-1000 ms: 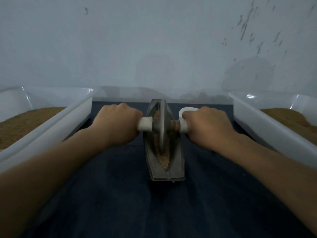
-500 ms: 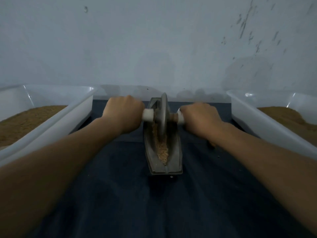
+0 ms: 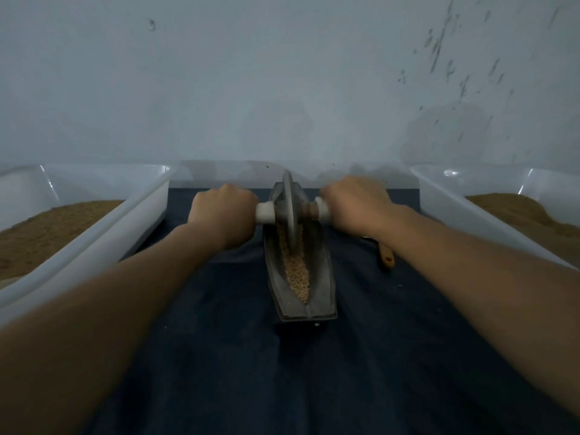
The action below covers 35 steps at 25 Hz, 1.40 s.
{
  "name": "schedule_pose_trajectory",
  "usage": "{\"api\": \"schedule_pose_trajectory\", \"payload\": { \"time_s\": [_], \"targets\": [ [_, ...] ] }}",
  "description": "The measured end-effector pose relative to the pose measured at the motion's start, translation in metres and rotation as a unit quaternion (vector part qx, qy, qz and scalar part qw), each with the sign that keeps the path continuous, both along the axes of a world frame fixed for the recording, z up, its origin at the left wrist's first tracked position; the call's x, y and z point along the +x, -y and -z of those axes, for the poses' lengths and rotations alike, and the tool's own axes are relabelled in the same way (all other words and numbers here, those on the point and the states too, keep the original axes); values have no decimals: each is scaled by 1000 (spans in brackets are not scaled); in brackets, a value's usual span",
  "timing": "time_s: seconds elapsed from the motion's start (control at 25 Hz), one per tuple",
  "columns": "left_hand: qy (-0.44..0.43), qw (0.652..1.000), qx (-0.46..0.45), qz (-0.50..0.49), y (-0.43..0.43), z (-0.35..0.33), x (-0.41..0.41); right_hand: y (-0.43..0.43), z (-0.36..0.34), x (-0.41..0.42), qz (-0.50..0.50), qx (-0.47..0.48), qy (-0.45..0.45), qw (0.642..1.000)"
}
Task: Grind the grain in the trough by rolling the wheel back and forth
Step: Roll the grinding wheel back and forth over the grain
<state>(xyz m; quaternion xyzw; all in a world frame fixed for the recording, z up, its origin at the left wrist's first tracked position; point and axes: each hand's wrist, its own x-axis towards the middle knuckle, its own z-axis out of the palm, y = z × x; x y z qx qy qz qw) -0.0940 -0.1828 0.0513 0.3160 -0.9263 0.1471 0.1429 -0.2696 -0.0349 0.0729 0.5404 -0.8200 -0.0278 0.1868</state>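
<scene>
At the trough's (image 3: 301,271) far end the grey wheel (image 3: 290,211) stands upright in tan grain (image 3: 296,271) — each hand, left (image 3: 224,215) and right (image 3: 354,207), grips its handle.

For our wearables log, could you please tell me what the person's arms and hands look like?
The left forearm and right forearm are bare; no sleeves show. The left hand and right hand wear no gloves, and no watch, bracelet or ring is visible on the wrists and backs facing the camera. Dim light may hide small marks.
</scene>
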Motion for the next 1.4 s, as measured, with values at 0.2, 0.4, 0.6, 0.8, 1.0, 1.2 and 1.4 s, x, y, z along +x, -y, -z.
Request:
{"api": "schedule_pose_trajectory", "payload": {
  "time_s": [0.2,0.4,0.6,0.8,1.0,1.2,1.4],
  "targets": [
    [-36,985,-147,81,-16,9,36,-49,29,1,-88,-143,-173,970],
    [13,996,-81,-25,-9,-16,-20,6,21,-10,59,-77,48,994],
    [-11,993,-108,52,-18,7,24,-38,28,-2,-68,-116,-95,986],
    [-42,988,-143,48,-11,15,24,-31,28,2,-43,-93,-108,989],
    [14,999,-30,-25,0,-10,-20,10,10,-5,42,-42,13,998],
    [-44,981,-159,100,-24,9,42,-60,34,12,-65,-190,-146,969],
    [-44,994,-98,-17,-11,7,0,-9,23,6,35,-98,-50,993]
  ]
}}
